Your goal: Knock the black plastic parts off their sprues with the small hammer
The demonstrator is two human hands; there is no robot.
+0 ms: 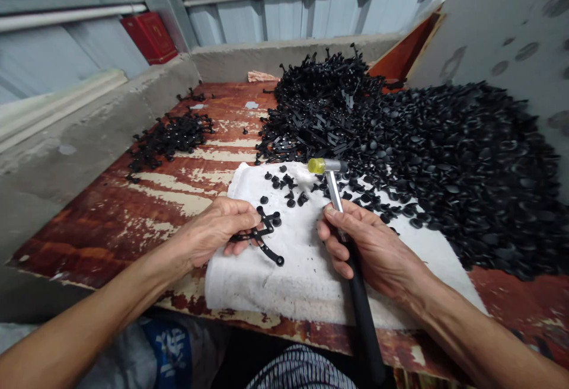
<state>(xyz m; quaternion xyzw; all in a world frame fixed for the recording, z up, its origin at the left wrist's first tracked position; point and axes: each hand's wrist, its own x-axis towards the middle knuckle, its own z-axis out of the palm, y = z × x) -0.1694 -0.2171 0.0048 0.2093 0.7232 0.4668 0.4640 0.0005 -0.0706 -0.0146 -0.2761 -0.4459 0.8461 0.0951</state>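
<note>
My left hand (pixel 213 229) grips a black moulded plastic runner (pixel 262 236) with several round-headed parts attached, holding it above a folded white towel (pixel 271 282). My right hand (pixel 368 246) is wrapped around the black handle of a soft-faced hammer (pixel 334 190), whose yellow tip and metal head point up and left. Several loose black round-headed pieces (pixel 284 190) lie on the towel between my hands, just beyond the runner. The hammer head sits over the towel's far edge, touching nothing that I can see.
A large heap of black studs (pixel 466 163) and a tangled mound of runners (pixel 324 104) cover the far right of a worn, red-painted board (pixel 111 241). A smaller black pile (pixel 171 137) lies at left. Concrete walls (pixel 89 134) border the board, with corrugated metal (pixel 249 15) behind.
</note>
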